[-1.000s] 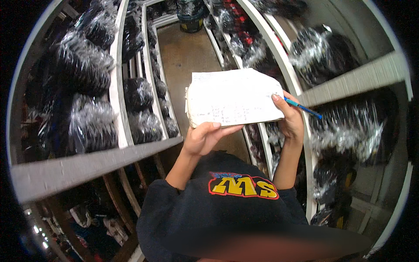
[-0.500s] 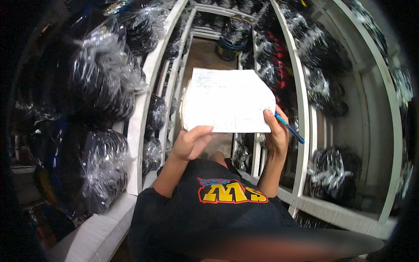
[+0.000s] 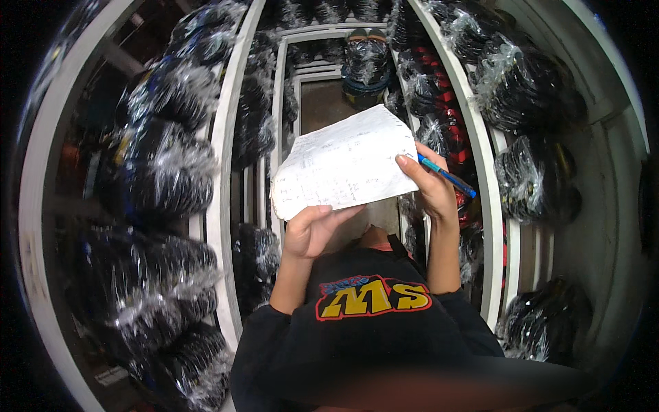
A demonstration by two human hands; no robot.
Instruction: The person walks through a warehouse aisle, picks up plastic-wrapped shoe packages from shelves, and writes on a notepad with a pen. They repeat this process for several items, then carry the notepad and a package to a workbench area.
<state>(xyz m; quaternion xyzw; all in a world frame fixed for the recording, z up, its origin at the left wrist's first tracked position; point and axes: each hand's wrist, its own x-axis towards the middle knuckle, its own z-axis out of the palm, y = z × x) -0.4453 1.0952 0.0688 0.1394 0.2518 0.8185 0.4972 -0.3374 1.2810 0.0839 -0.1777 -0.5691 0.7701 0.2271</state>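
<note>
A white notebook [image 3: 347,165] with handwriting on its page is held up in front of my chest, tilted, its left edge lower than its right. My left hand [image 3: 314,226] grips its near lower edge, thumb on top and fingers underneath. At the right edge my right hand [image 3: 431,182] pinches the pages with the thumb on the paper. A blue pen [image 3: 449,176] sticks out to the right from between that hand's fingers. Most of the right fingers are hidden behind the notebook.
White shelf frames [image 3: 226,158] rise on both sides of a narrow aisle. Bundles of dark items in clear plastic wrap [image 3: 171,165] fill the left shelves, and similar wrapped bundles [image 3: 525,82] stand on the right. A dark bucket-like container [image 3: 364,86] with wrapped goods sits at the aisle's far end.
The notebook has tilted, its left side dropping toward me and its right upper corner rising. Both hands keep their hold. The view has turned, showing more of the left shelves.
</note>
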